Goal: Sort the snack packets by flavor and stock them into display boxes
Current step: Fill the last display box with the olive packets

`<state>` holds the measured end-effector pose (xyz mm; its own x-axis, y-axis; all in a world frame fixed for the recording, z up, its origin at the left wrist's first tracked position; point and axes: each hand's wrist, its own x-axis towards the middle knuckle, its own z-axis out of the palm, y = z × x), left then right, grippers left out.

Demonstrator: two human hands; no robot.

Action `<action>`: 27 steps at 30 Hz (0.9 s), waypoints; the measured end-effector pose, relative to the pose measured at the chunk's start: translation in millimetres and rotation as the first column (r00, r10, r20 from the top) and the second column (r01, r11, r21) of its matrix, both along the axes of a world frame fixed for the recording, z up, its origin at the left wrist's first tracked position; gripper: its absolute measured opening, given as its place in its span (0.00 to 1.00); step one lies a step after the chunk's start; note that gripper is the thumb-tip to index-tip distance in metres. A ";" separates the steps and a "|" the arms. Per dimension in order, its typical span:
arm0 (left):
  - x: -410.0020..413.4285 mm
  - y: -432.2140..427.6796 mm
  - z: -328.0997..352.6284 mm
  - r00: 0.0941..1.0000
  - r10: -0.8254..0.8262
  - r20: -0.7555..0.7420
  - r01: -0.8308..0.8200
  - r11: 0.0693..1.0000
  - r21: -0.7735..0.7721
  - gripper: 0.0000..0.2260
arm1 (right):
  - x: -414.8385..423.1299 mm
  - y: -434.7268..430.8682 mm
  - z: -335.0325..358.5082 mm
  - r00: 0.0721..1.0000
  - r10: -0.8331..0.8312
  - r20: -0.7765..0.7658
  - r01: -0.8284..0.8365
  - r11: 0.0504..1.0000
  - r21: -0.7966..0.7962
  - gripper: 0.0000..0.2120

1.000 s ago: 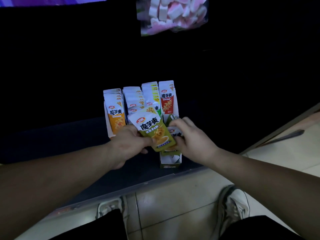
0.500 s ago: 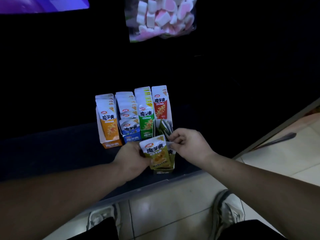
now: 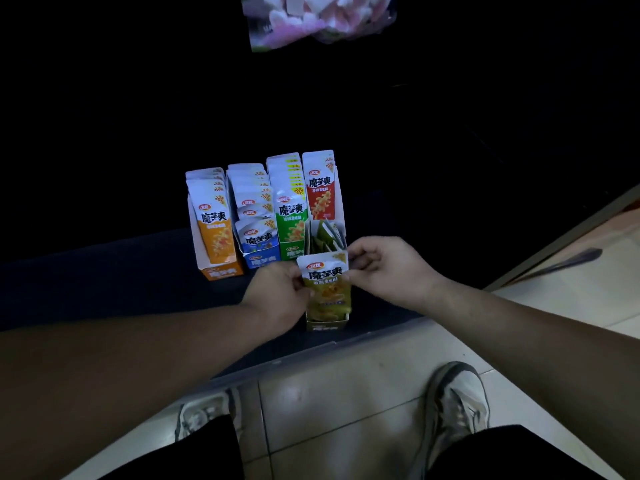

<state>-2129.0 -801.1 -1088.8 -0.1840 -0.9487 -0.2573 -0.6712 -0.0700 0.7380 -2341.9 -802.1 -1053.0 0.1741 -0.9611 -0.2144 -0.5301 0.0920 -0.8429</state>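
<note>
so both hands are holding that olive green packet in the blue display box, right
Not quite. The head view shows the left hand and right hand pinching the olive green packet in the olive display box nearest the person. It is not in the blue display box, which stands further back on the left.

I see a person with a bare left hand [image 3: 277,296] and a bare right hand [image 3: 384,268]. The left forearm [image 3: 121,358] and right forearm [image 3: 519,323] are uncovered as far as my view reaches. A black garment [image 3: 519,455] covers both thighs; I can't tell whether it is shorts or trousers. The left shoe [image 3: 207,410] and right shoe [image 3: 457,400] are pale grey-and-white lace-up trainers with darker grey panels. The left one is partly hidden.
</note>
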 end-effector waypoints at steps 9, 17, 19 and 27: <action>13.4 -2.0 -1.1 0.993 -0.114 0.037 0.110 0.991 0.078 0.11 | 3.0 3.0 -11.6 0.986 0.044 -0.163 -0.064 0.990 -0.123 0.08; 19.4 -3.6 18.6 0.987 -0.055 -0.149 0.063 0.997 0.046 0.23 | 3.2 12.0 -12.4 0.989 0.093 -0.113 -0.105 0.990 -0.097 0.11; 22.0 -0.1 17.2 0.985 -0.069 -0.159 0.079 0.995 0.062 0.19 | 5.2 11.0 -11.8 0.994 0.096 -0.056 -0.098 0.995 -0.030 0.13; 19.4 1.7 12.4 0.968 -0.034 -0.250 0.045 0.998 0.038 0.04 | 0.2 15.7 -4.2 0.998 0.023 0.055 -0.027 0.997 0.076 0.03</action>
<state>-2109.6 -799.3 -1076.4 -0.2844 -0.9283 -0.2394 -0.4695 -0.0829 0.8791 -2341.7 -786.4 -1057.2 0.2115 -0.9373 -0.2771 -0.4873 0.1447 -0.8612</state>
